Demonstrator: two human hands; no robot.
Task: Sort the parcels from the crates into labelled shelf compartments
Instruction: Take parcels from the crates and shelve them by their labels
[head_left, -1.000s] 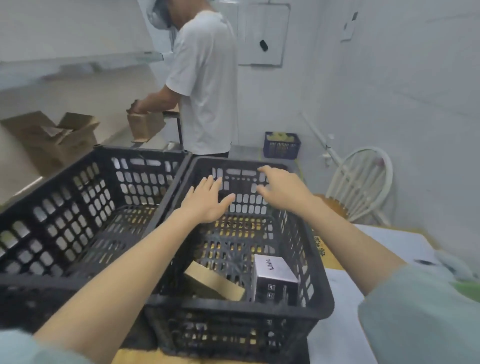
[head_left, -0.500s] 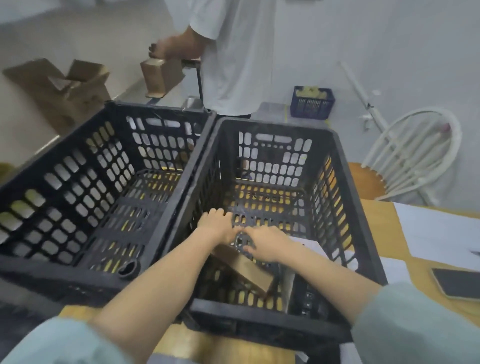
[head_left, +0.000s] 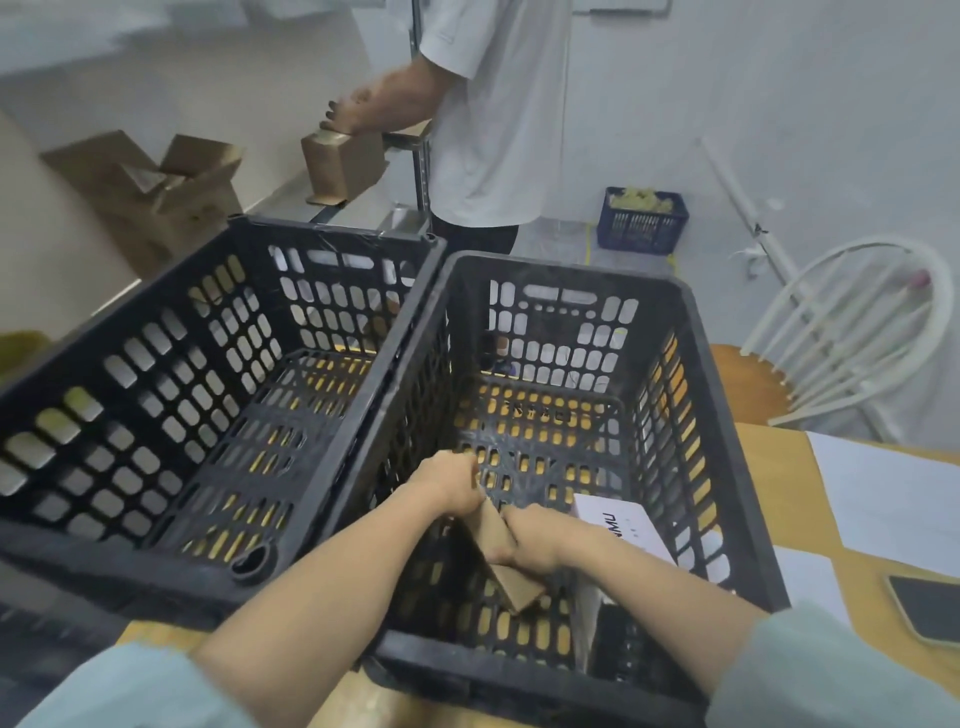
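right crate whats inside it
A brown parcel, gripped by the left hand and right hand, and a white box near its right wall. The right forearm covers the box's near end.

Flat, cool light fills the plain room in front of you, with its pale grey walls (head_left: 779, 78). A white pipe (head_left: 737, 192) slants down the right-hand wall toward a white spindle-back chair (head_left: 748, 384) with a wooden seat, just beyond the far edge of your yellow-wood bench (head_left: 769, 467). White paper sheets (head_left: 893, 499) and a dark phone (head_left: 930, 608) lie on the bench at your right. A blue basket (head_left: 641, 228) sits on the pale floor (head_left: 561, 239) beyond. At left, an open cardboard box (head_left: 156, 192) stands near a metal shelf rack (head_left: 425, 176), where a person in a white T-shirt (head_left: 493, 114) stands.
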